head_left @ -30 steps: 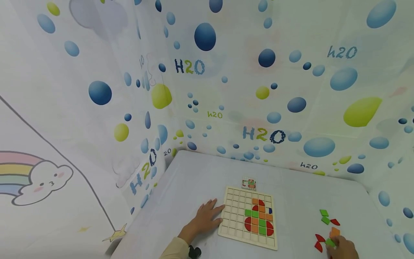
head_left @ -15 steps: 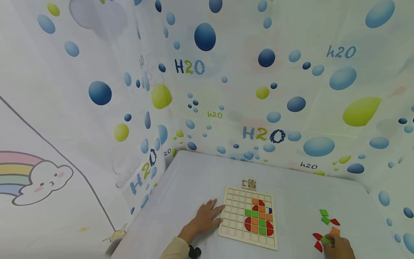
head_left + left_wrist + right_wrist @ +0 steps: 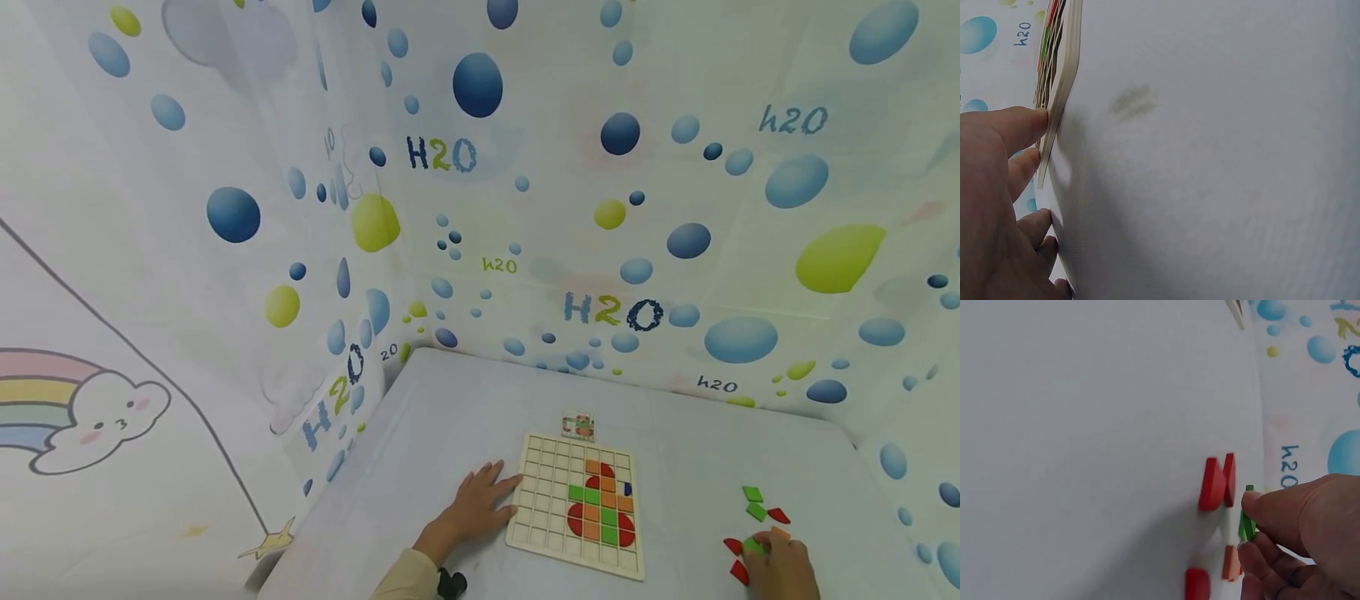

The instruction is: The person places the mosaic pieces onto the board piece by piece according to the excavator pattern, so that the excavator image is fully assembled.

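White table (image 3: 465, 400) underneath everything. On it, a pale wooden board (image 3: 545, 492), flat, grid-marked, its right part filled with coloured pieces. Looks nearly square, no clear long axis; far edge faces the wall (image 3: 555, 167). Judged stiff, fairly light, apt to slide; best steadied at the rim.

Left hand (image 3: 480, 502) beside it: fingers spread, tips against the board's left rim, gripping nothing. Right hand (image 3: 782, 568) at the table's right: thumb and fingertip nearly together, pinching a green piece (image 3: 1248, 526) by opposite edges, close to red pieces (image 3: 739, 572). In the right wrist view it shows almost edge-on, longer line running thumb to fingertip. Whether it touches the table, cannot tell. Probably light, hard, smooth; edges the sensible hold.
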Demonstrator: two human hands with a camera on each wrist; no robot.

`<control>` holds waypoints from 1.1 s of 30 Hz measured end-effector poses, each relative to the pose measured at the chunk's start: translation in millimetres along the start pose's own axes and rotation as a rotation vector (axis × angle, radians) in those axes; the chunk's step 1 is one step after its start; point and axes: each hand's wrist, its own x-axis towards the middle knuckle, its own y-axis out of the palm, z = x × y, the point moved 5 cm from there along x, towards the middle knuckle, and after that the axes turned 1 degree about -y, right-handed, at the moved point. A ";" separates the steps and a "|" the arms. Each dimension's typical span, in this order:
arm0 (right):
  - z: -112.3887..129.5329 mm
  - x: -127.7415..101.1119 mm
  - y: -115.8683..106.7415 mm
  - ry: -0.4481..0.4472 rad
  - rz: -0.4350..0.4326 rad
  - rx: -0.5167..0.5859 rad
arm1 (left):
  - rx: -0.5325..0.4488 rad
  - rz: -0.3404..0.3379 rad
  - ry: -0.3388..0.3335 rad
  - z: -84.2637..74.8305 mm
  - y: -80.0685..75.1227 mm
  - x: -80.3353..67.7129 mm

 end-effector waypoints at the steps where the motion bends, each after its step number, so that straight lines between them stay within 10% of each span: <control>1: 3.0 0.0 -0.7 0.005 -0.016 -0.002 | 0.000 0.000 -0.001 -0.5 -0.3 -0.3; 23: 149.8 0.5 54.9 -0.325 0.040 -0.036 | -0.014 -0.027 0.010 6.9 6.1 2.4; 33: 205.3 -11.5 86.7 -0.607 0.038 -0.006 | 0.004 0.007 -0.019 4.8 2.7 2.6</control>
